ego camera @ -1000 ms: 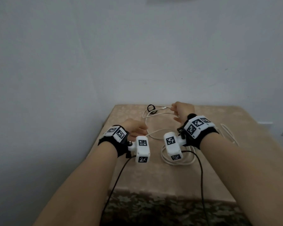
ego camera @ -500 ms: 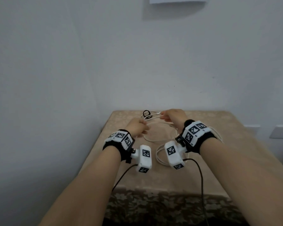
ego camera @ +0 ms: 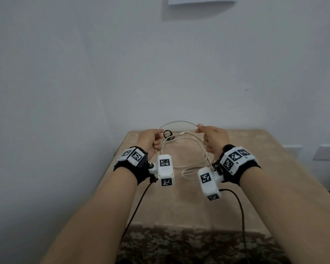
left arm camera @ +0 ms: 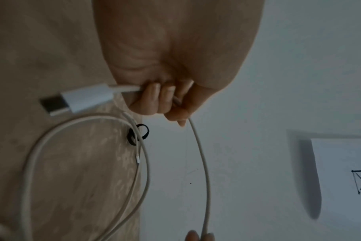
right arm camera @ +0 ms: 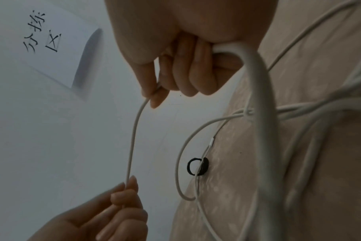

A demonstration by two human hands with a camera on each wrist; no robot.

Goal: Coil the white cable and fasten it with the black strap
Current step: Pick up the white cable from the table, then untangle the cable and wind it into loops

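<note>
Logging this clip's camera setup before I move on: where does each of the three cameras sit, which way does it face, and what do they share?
Head: worn on the head, facing forward and down at the beige cloth-covered table and grey wall; both forearms, left hand and right hand show.
Left wrist: looks along the left hand, whose fingers grip the thin white cable near its white plug.
Right wrist: looks along the right hand pinching the cable; the left hand shows below.
Shared: all three show the small black looped strap.

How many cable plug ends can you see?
2: a large white plug sticking out beside the left hand; a small tip lying near the black strap.
</note>
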